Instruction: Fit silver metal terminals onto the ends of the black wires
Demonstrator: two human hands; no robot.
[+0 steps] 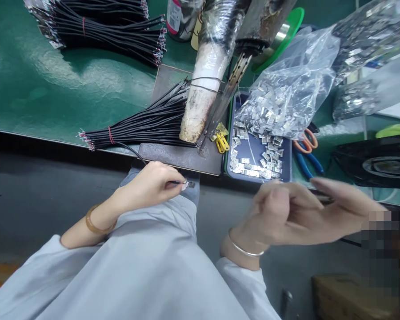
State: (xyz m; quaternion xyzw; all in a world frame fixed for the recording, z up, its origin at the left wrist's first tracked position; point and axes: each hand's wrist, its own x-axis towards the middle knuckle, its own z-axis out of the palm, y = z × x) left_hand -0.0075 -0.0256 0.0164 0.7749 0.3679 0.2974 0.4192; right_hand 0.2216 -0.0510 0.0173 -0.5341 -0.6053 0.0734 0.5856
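My left hand [160,184] pinches the end of a black cable [133,151], with a small metal connector [191,184] sticking out past the fingertips. The cable runs back toward a bundle of black cables [143,124] tied with a red band. On the right, my right hand [270,209] is curled at the front edge of a blue-grey tray [288,166]; what its fingers hold, if anything, is hidden. Against it, from the right, lies what looks like another person's hand [350,218], somewhat blurred. Small silvery connector shells [245,166] lie scattered in the tray.
A wrapped white nozzle [200,98] and a metal tube [231,84] come down over the dark plate [173,155]. Yellow clips [222,141], orange-and-blue pliers [308,151], a clear bag of parts [286,89] and a black fan [383,162] are nearby. More cable bundles [110,33] lie behind.
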